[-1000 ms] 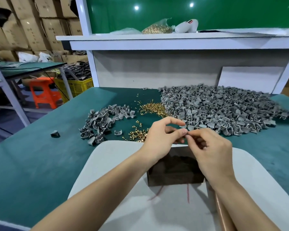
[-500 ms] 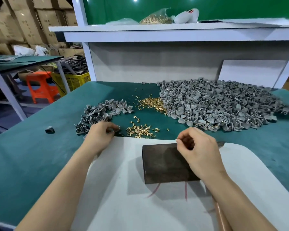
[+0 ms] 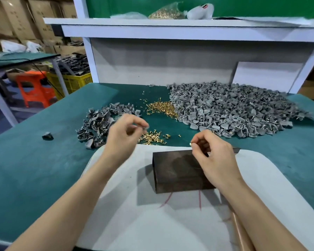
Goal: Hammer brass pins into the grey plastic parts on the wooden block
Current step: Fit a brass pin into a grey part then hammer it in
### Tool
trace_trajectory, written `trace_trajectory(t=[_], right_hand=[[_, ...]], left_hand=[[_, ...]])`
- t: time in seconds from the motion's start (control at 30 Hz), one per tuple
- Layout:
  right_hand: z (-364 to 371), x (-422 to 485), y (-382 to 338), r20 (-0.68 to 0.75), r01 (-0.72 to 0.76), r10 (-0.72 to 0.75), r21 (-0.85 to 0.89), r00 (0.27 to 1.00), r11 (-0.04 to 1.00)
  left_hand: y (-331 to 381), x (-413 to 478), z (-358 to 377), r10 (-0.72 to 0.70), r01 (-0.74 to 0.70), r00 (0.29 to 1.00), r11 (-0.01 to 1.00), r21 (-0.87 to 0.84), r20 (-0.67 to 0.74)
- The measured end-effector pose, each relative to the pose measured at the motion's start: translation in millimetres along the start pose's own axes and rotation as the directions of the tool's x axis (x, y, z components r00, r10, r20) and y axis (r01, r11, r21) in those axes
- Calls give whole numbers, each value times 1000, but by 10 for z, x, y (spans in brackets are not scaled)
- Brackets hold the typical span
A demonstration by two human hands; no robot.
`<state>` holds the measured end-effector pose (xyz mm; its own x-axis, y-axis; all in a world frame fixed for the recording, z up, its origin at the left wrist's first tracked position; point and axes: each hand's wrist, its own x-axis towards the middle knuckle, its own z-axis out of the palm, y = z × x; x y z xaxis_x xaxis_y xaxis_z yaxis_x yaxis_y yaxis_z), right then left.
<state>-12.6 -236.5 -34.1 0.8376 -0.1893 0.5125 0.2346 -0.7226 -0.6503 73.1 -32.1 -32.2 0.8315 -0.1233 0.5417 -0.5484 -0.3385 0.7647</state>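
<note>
Two bare hands work over a green-matted bench, centre frame.

- Left hand (image 3: 123, 136): the fingers are curled, with thumb and forefinger nearly meeting above a small scatter of brass pins (image 3: 152, 138). Blur hides whether anything is pinched.
- Right hand (image 3: 213, 157): thumb and forefinger pinch a small bright piece (image 3: 191, 144). It is likely a pin but too small to confirm, and is held above the far edge of the block.
- Dark rectangular wooden block (image 3: 176, 171): it sits centre, on a rounded white board (image 3: 134, 223). No grey part shows on its exposed top.
- Main pile of brass pins (image 3: 161, 109): upper centre.
- Large heap of grey moulded plastic parts (image 3: 234, 111): upper right. A smaller grey heap (image 3: 96, 124) lies at centre left.
- Copper-coloured handle (image 3: 238, 230): lower right, beside the right forearm. It probably belongs to the hammer.

Handling, as judged:
- **Pins:** light, hard and smooth, so apt to roll or slip. Take each by the shank at the fingertips.
- **Grey parts:** light and stiff. Hold each by its broad curved wing.
</note>
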Motion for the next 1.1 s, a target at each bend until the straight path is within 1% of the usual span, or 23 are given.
trace_trajectory(t=[0.1,0.17,0.23,0.3,0.37,0.53,0.7,0.83,1.1], right_hand=[[-3,-23,-26,22,21,-21,-11,1000,1000],[-12,-33,-47,16,40,-40,-9,999,999],[-15,-42,-71,18,55,-55,-6,998,998],[-15,-53,-87,29,76,-76,-5,997,997],[-10,-64,-93,41,104,-104,1,994,995],[-17,-57,-77,21,151,-151,40,988,988],[-6,-52,-62,30,179,-181,65,983,982],[2,-43,-65,70,167,-174,91,982,982],[1,-65,-94,80,88,-104,185,991,979]], left_hand=[[137,-162,183,78,-58,985,990,-130,155],[156,-227,241,90,-32,966,971,-236,242],[165,-267,261,83,17,953,946,-325,290],[181,-278,276,77,52,950,917,-396,303],[197,-281,284,65,79,948,900,-429,310],[214,-297,300,52,120,933,888,-444,355],[231,-304,308,81,106,929,876,-470,361],[258,-305,294,97,89,936,865,-495,338],[277,-327,296,58,175,935,784,-596,350]])
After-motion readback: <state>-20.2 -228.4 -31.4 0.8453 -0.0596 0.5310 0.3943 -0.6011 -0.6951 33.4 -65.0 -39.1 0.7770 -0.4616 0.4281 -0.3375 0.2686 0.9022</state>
